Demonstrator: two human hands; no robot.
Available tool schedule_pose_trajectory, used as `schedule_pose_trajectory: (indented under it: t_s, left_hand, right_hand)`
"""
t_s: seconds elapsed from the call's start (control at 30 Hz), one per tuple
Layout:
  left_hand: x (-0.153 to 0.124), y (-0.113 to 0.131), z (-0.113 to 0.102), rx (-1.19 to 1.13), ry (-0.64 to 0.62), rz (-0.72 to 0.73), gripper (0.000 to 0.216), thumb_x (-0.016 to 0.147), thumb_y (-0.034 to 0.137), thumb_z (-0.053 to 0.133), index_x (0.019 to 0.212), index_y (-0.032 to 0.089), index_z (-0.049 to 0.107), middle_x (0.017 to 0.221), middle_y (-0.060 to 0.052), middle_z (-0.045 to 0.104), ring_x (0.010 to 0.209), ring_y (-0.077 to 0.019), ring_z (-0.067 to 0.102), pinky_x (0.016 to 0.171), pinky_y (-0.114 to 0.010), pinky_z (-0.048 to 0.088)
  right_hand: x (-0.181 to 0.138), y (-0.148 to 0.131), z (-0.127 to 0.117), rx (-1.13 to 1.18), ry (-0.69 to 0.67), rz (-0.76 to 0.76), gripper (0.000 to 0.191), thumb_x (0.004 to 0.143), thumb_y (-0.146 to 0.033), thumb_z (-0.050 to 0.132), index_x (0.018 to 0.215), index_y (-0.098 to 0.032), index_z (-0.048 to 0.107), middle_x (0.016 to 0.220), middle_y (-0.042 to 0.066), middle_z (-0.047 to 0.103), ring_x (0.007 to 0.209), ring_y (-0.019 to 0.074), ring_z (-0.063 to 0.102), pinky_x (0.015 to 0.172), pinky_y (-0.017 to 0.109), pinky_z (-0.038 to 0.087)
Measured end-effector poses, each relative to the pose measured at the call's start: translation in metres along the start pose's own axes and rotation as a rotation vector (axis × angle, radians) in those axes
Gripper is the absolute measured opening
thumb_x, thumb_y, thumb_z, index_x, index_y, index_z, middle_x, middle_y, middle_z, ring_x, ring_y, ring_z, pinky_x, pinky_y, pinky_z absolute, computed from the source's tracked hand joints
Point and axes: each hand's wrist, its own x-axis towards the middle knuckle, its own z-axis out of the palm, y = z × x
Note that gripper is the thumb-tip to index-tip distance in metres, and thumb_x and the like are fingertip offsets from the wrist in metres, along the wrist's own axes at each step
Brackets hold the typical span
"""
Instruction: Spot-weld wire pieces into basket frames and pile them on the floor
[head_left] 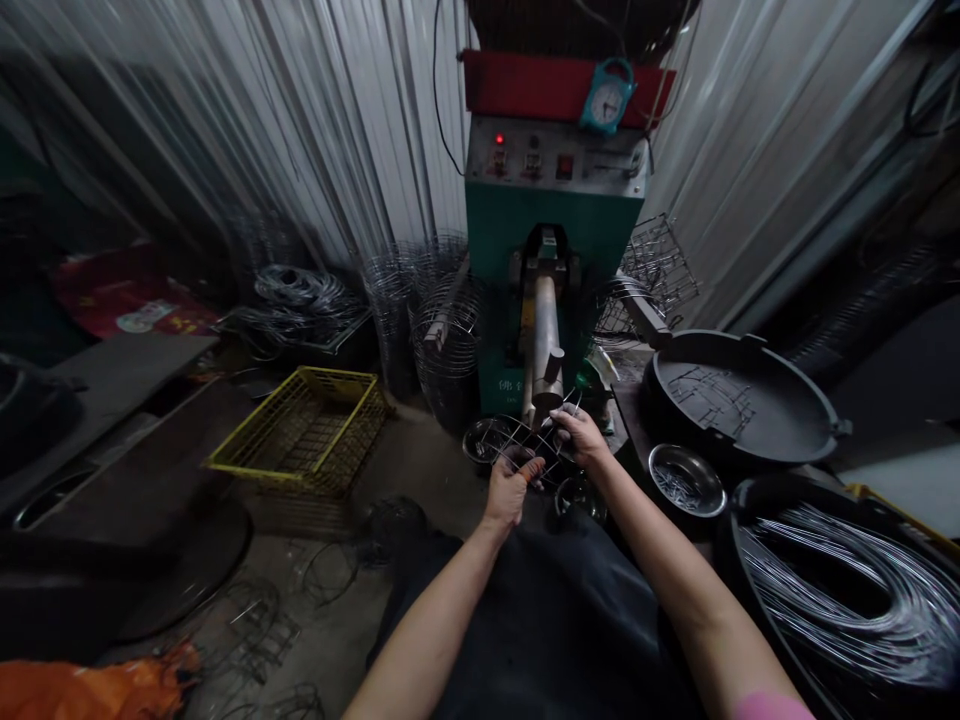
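Note:
A small wire grid (534,440) is held flat under the metal arm (545,345) of a green welding machine (553,215). My left hand (510,488) is closed on the grid's near edge. On its right edge, my right hand (579,436) pinches the wires close to the arm's tip. A small metal bowl (480,440) sits just left of the grid.
A yellow wire basket (307,430) stands on the floor to the left. Wire cylinders (439,320) lean beside the machine. To the right are a black round tray (739,400), a steel bowl (686,482) and a tub of wire rings (847,590). Loose wire pieces (255,620) lie on the floor.

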Motion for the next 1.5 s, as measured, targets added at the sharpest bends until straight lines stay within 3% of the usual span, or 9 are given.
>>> schedule_pose_trajectory:
  t_s: [0.2,0.3,0.47,0.57,0.9,1.1,1.5]
  left_hand:
    - [-0.002,0.006,-0.001,0.003,-0.024,-0.027,0.029,0.054,0.028,0.073,0.073,0.015,0.055,0.061,0.003,0.051,0.046,-0.0070,0.046,0.038,-0.019,0.039]
    - [-0.001,0.007,-0.003,0.031,-0.064,0.002,0.031,0.055,0.028,0.073,0.079,0.016,0.057,0.068,0.001,0.054,0.054,-0.0086,0.051,0.042,-0.018,0.042]
    - [0.000,0.001,-0.004,-0.033,-0.069,-0.035,0.035,0.060,0.033,0.071,0.087,0.017,0.054,0.063,0.004,0.052,0.051,-0.0077,0.050,0.041,-0.017,0.039]
    - [-0.004,-0.004,-0.002,-0.076,-0.054,-0.022,0.034,0.060,0.033,0.071,0.084,0.018,0.052,0.063,0.005,0.051,0.048,-0.0060,0.048,0.040,-0.016,0.037]
    - [-0.008,0.000,0.003,-0.170,0.070,0.002,0.038,0.057,0.035,0.072,0.083,0.018,0.051,0.061,0.006,0.050,0.042,-0.0039,0.043,0.041,-0.017,0.037]
    - [-0.006,0.001,0.004,-0.203,0.109,0.000,0.039,0.055,0.032,0.073,0.083,0.018,0.050,0.062,0.006,0.050,0.040,-0.0037,0.043,0.039,-0.017,0.035]
    - [-0.003,0.005,0.009,-0.253,0.181,-0.010,0.036,0.054,0.031,0.073,0.080,0.018,0.051,0.057,0.008,0.048,0.040,-0.0032,0.041,0.039,-0.017,0.034]
  right_hand:
    - [0.003,0.007,0.000,0.026,-0.024,-0.042,0.025,0.056,-0.028,0.070,0.062,-0.017,0.049,0.056,-0.002,0.060,0.033,0.0015,0.030,0.032,0.014,0.024]
    - [0.001,0.005,-0.002,0.030,-0.002,0.000,0.026,0.055,-0.028,0.072,0.064,-0.017,0.051,0.055,-0.002,0.059,0.034,0.0022,0.034,0.032,0.013,0.027]
    - [-0.008,-0.001,-0.014,0.152,0.029,0.070,0.030,0.054,-0.029,0.075,0.076,-0.020,0.058,0.065,-0.002,0.059,0.055,0.0104,0.054,0.045,0.021,0.047]
    - [-0.009,-0.001,-0.020,0.180,0.030,0.042,0.031,0.052,-0.025,0.076,0.078,-0.020,0.060,0.069,-0.001,0.059,0.062,0.0128,0.056,0.050,0.024,0.050]
    - [-0.011,0.005,-0.002,0.103,-0.044,0.013,0.027,0.054,-0.031,0.075,0.074,-0.019,0.061,0.062,-0.002,0.059,0.054,0.0096,0.054,0.047,0.018,0.043]
    - [-0.007,0.003,-0.002,0.118,0.060,0.056,0.033,0.050,-0.034,0.077,0.072,-0.020,0.056,0.058,-0.003,0.057,0.053,0.0101,0.054,0.041,0.017,0.036]
    - [-0.004,0.009,0.009,0.116,0.040,0.008,0.031,0.050,-0.035,0.075,0.064,-0.020,0.051,0.055,-0.006,0.053,0.047,0.0081,0.048,0.041,0.018,0.033]
